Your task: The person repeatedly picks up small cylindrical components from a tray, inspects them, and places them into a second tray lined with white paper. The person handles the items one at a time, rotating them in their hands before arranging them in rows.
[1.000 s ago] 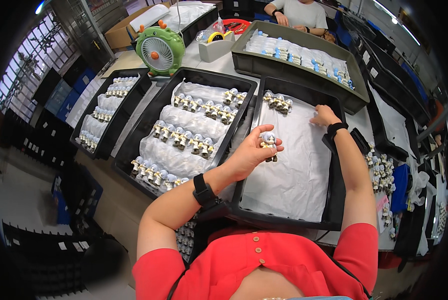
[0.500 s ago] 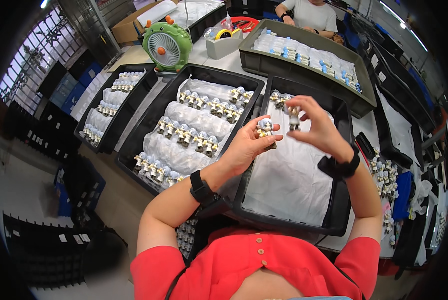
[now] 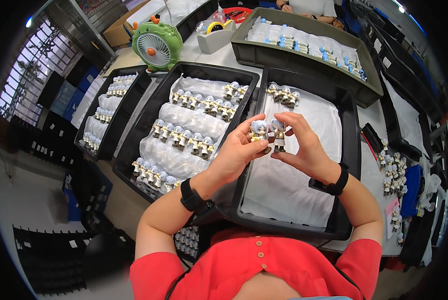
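Observation:
My left hand (image 3: 238,154) is closed on a small figurine (image 3: 259,132) with pale blue-grey hair and a white and yellow outfit, thumb across its lower part. Beside it, my right hand (image 3: 306,148) pinches a second figurine (image 3: 279,142) of the same look, upright between thumb and fingers. The two figurines are side by side, close or touching. Both are held over a black tray (image 3: 348,200) lined with a white sheet (image 3: 289,192). At that tray's far left corner lies a short row of similar figurines (image 3: 284,96).
Left stands a black tray (image 3: 129,181) with rows of figurines between white padding, and a narrower tray (image 3: 143,90) beyond. A green fan (image 3: 159,45), tape dispenser (image 3: 217,38) and olive bin (image 3: 306,67) are behind. Loose figurines (image 3: 394,172) lie at right. A co-worker sits opposite.
My right hand has moved left and down, bringing its figurine beside the left hand's. The row in the far corner of the tray now shows more fully. The view has shifted slightly.

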{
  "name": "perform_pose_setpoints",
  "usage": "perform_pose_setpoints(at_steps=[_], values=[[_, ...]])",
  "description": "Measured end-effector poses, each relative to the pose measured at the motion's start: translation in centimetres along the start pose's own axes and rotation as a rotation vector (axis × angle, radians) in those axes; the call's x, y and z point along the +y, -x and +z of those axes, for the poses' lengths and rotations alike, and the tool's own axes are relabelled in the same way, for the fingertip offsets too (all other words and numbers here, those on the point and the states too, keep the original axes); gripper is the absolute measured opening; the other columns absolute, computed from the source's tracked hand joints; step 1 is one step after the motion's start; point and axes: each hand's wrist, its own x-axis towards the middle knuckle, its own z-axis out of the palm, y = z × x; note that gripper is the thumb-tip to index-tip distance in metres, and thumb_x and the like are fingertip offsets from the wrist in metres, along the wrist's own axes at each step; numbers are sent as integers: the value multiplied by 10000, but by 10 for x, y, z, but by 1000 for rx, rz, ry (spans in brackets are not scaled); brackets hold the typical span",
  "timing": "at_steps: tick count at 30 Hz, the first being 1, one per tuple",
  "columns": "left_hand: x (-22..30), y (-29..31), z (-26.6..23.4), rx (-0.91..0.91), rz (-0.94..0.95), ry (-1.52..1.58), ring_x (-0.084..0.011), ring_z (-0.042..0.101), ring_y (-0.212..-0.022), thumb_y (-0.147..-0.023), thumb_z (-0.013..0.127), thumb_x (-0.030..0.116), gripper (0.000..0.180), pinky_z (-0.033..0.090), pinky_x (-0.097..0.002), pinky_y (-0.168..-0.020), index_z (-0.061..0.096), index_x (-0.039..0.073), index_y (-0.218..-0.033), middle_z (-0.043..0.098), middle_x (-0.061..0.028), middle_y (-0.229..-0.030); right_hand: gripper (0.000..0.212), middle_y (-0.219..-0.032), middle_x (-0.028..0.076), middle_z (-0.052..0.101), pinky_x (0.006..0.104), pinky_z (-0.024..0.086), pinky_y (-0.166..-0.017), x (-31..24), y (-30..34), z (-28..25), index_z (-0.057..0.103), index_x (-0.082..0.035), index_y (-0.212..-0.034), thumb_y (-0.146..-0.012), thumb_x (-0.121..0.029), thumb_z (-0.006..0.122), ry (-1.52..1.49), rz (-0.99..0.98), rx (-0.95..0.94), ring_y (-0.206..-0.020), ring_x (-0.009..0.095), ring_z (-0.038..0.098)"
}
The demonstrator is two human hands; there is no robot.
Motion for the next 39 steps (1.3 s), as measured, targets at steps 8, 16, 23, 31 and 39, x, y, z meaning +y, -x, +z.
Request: perform_pose_setpoints(at_steps=[8, 16, 23, 31, 39], values=[[-2, -1, -1, -41, -42, 45, -184, 534, -1100, -834, 560, 3, 661, 460, -358, -943, 229, 47, -1404, 511, -110, -1200, 806, -1190, 125, 476, 369, 426, -910, -1, 1, 0, 424, -79, -1281, -565, -24, 790, 43, -24, 31, -1080, 296, 469], [-6, 1, 3, -5, 145, -193, -171, 539, -1078, -830, 541, -22, 677, 459, -316, -898, 207, 46, -1415, 513, -109, -1195, 818, -1248, 101, 472, 337, 466, -845, 4, 1, -1, 412, -126, -1313, -592, -26, 784, -30, 29, 6, -1097, 261, 492], [2, 2, 4, 0, 28, -11, -172, 545, -1068, -827, 542, -13, 680, 461, -330, -911, 208, 56, -1415, 515, -111, -1189, 818, -1286, 79, 472, 289, 482, -765, 6, 2, 4, 403, -137, -1326, -612, -40, 789, -115, 39, 47, -1015, 208, 534], [6, 2, 0, -52, -12, 114, -190, 557, -1055, -920, 470, 179, 570, 459, -362, -926, 208, 57, -1411, 510, -122, -1199, 828, -1298, 66, 473, 286, 475, -753, 9, 3, 5, 394, -129, -1341, -619, -61, 793, -182, 71, 75, -991, 184, 528], [5, 1, -2, -91, -7, 107, -198, 553, -1069, -949, 435, 267, 564, 458, -367, -919, 198, 50, -1413, 484, -136, -1238, 869, -1276, 78, 490, 275, 456, -729, 5, 4, 5, 348, -113, -1361, -617, -63, 795, -160, 40, 105, -984, 187, 525]])
